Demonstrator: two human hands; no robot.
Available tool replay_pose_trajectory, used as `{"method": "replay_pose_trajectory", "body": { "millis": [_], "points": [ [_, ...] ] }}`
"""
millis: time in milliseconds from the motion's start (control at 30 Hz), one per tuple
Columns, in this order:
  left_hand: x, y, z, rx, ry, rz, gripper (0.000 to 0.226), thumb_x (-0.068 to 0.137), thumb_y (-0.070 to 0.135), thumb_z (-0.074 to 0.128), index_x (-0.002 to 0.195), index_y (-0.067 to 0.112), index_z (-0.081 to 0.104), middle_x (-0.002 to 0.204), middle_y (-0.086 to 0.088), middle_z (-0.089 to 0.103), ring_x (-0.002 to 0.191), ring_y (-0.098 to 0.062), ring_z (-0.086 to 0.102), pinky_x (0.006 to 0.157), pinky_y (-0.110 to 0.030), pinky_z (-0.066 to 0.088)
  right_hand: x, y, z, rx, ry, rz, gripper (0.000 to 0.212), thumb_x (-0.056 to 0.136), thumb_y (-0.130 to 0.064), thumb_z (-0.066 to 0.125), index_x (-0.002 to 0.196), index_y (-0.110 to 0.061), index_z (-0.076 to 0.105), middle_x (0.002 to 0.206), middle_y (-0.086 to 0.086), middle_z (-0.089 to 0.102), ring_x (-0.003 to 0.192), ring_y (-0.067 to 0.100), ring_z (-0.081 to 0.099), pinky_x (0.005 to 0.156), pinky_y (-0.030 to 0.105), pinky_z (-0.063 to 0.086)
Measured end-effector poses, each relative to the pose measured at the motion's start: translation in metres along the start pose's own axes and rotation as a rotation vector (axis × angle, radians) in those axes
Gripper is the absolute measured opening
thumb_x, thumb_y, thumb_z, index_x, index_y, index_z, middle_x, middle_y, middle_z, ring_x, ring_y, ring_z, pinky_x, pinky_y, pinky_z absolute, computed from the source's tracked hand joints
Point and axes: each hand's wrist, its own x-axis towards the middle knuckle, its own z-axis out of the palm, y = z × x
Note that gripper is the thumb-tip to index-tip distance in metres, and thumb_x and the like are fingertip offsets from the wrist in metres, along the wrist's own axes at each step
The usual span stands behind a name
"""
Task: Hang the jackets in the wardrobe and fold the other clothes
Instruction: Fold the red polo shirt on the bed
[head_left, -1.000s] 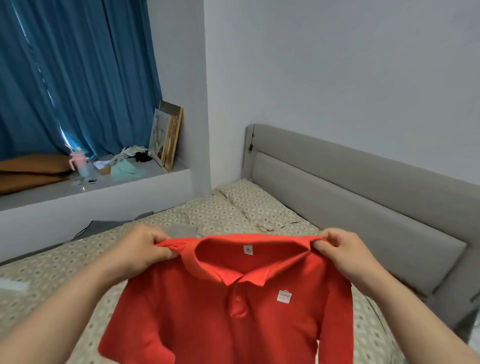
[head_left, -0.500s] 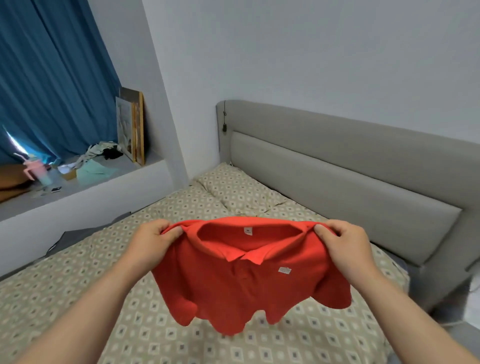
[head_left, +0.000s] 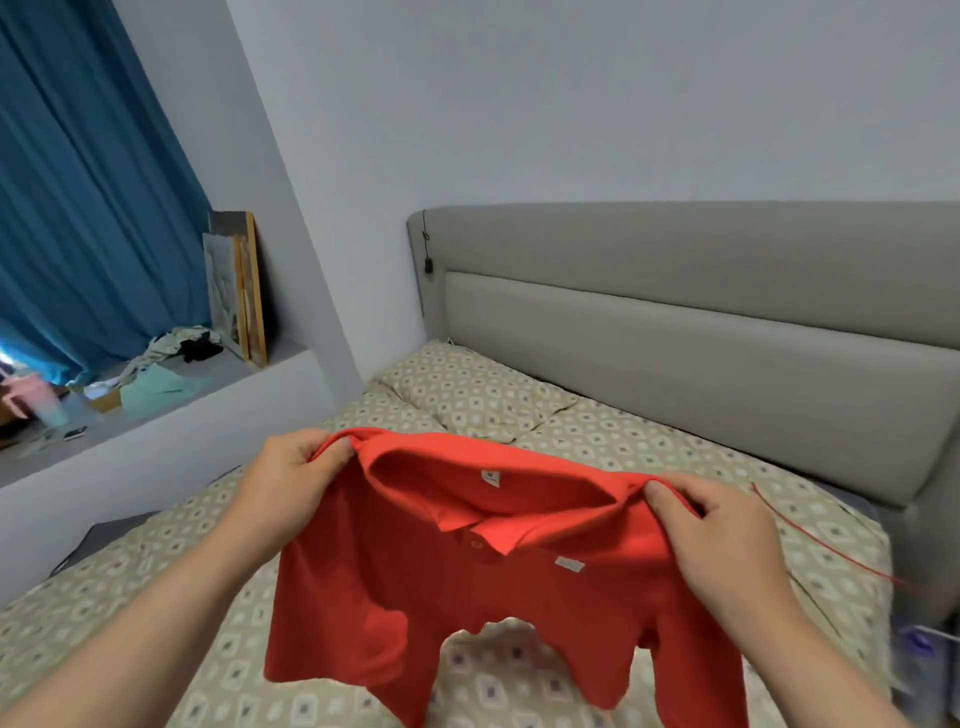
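- Currently, left hand (head_left: 291, 483) pinches one shoulder of the garment, thumb on top, fingers curled under the cloth.
- Likewise, right hand (head_left: 722, 535) grips the opposite shoulder, thumb pressed onto a fold of fabric.
- Garment: red polo shirt (head_left: 395, 597), held between both hands in the air above the bed (head_left: 649, 457), front facing the camera. Matte, soft knit. Lower hem is bunched up in an arch and the short sleeves droop at each side.
- Detail: collar (head_left: 498, 535) lies folded with pointed tips, with one red button (head_left: 472, 543) below it. White size label (head_left: 490, 478) inside the neck, small white tag (head_left: 569, 565) on the chest.
- Bedding: beige sheet with a repeating diamond print, lightly creased. Matching pillow (head_left: 478, 389) at the head.
- Behind: headboard (head_left: 675, 322), grey, padded, smooth, with rounded corners.
- Right of the right hand: thin red thread (head_left: 821, 540) across the sheet.
- Far left: white ledge (head_left: 156, 441) with crumpled clothes (head_left: 171, 345). Framed pictures (head_left: 239, 291) lean on the wall, with a pleated blue curtain (head_left: 78, 208) beside them.
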Motion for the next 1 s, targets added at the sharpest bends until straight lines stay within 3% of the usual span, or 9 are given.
{"method": "replay_pose_trajectory", "body": {
  "millis": [67, 167, 267, 367, 567, 700, 833, 1000],
  "points": [
    [0.006, -0.03, 0.033, -0.06, -0.025, 0.046, 0.057, 0.069, 0.059, 0.06, 0.072, 0.003, 0.065, 0.056, 0.002, 0.051, 0.056, -0.012, 0.044, 0.058, -0.029, 0.034, -0.015, 0.036, 0.015, -0.03, 0.051, -0.01, 0.029, 0.088, -0.013, 0.069, 0.074, -0.039, 0.069, 0.069, -0.038, 0.064, 0.08, -0.027, 0.054, 0.071, -0.003, 0.034],
    [0.01, -0.075, 0.087, -0.136, -0.077, 0.128, 0.045, 0.079, 0.049, 0.065, 0.07, 0.005, 0.065, 0.055, 0.002, 0.049, 0.053, -0.011, 0.041, 0.053, -0.027, 0.03, -0.039, 0.088, 0.037, -0.064, 0.145, 0.005, 0.029, 0.087, -0.013, 0.069, 0.074, -0.039, 0.067, 0.069, -0.047, 0.058, 0.077, -0.028, 0.052, 0.07, -0.005, 0.032],
    [-0.001, -0.119, 0.117, -0.123, -0.101, 0.209, 0.039, 0.093, 0.023, 0.065, 0.069, -0.007, 0.06, 0.057, -0.004, 0.048, 0.054, -0.012, 0.043, 0.051, -0.026, 0.03, -0.07, 0.119, 0.059, -0.139, 0.249, 0.018, 0.019, 0.088, -0.013, 0.069, 0.081, -0.03, 0.073, 0.072, -0.031, 0.064, 0.082, -0.006, 0.06, 0.071, -0.001, 0.034],
    [-0.009, -0.156, 0.111, -0.069, -0.127, 0.29, 0.045, 0.089, 0.032, 0.067, 0.07, -0.008, 0.059, 0.059, -0.004, 0.049, 0.057, -0.013, 0.044, 0.052, -0.028, 0.033, -0.1, 0.121, 0.077, -0.256, 0.32, 0.012, 0.011, 0.089, -0.015, 0.069, 0.093, -0.015, 0.079, 0.089, -0.006, 0.074, 0.092, 0.011, 0.062, 0.074, 0.015, 0.035],
    [-0.011, -0.17, 0.067, 0.06, -0.123, 0.514, 0.041, 0.095, 0.027, 0.061, 0.059, 0.009, 0.059, 0.051, 0.005, 0.053, 0.051, -0.011, 0.047, 0.053, -0.031, 0.035, -0.151, 0.06, 0.091, -0.428, 0.421, -0.03, 0.015, 0.092, -0.027, 0.066, 0.096, -0.021, 0.079, 0.099, -0.001, 0.077, 0.1, 0.022, 0.068, 0.082, 0.032, 0.046],
    [-0.009, -0.156, 0.029, -0.028, -0.158, 0.58, 0.031, 0.095, 0.029, 0.061, 0.074, 0.009, 0.07, 0.065, -0.004, 0.066, 0.067, -0.022, 0.061, 0.063, -0.038, 0.045, -0.185, 0.013, 0.095, -0.483, 0.515, -0.014, 0.016, 0.093, -0.029, 0.064, 0.093, -0.022, 0.078, 0.096, -0.003, 0.077, 0.098, 0.022, 0.068, 0.081, 0.033, 0.048],
    [-0.003, -0.136, -0.018, -0.114, -0.067, 0.609, 0.041, 0.09, 0.034, 0.066, 0.066, 0.001, 0.063, 0.064, -0.02, 0.061, 0.066, -0.037, 0.06, 0.058, -0.042, 0.045, -0.202, -0.049, 0.087, -0.584, 0.515, -0.078, 0.017, 0.094, -0.029, 0.063, 0.093, -0.022, 0.078, 0.095, -0.003, 0.076, 0.097, 0.022, 0.067, 0.077, 0.032, 0.046],
    [-0.002, -0.073, -0.091, -0.169, 0.087, 0.797, 0.05, 0.087, 0.041, 0.066, 0.058, 0.003, 0.052, 0.053, -0.011, 0.049, 0.055, -0.026, 0.047, 0.055, -0.037, 0.035, -0.207, -0.143, 0.053, -0.662, 0.677, -0.246, 0.025, 0.094, -0.037, 0.06, 0.09, -0.02, 0.077, 0.087, -0.002, 0.075, 0.087, 0.022, 0.066, 0.074, 0.036, 0.049]
  ]
}}
